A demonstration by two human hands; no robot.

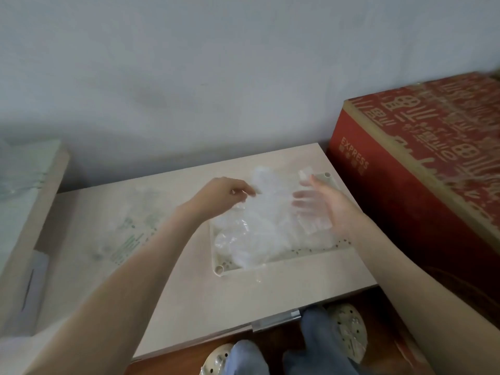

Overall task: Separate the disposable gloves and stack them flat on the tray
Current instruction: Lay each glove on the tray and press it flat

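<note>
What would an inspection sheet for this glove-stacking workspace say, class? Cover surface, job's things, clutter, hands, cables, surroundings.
Surface: pale beige wooden table.
Job's things: clear thin plastic gloves heaped on cream perforated plastic tray; one lifted glove above it.
Clutter: green-printed clear plastic bag left of tray.
Hands: left hand pinches lifted glove; right hand open, fingers behind it.
Cables: nothing seen.
Surroundings: red printed cardboard box at right; grey wall behind.

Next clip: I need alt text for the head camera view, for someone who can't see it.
A person's left hand pinches the edge of a clear disposable glove above a pale tray, while the open right hand shows through its film. More clear gloves lie heaped on the tray, which sits on a low table beside a red cardboard box.
</note>
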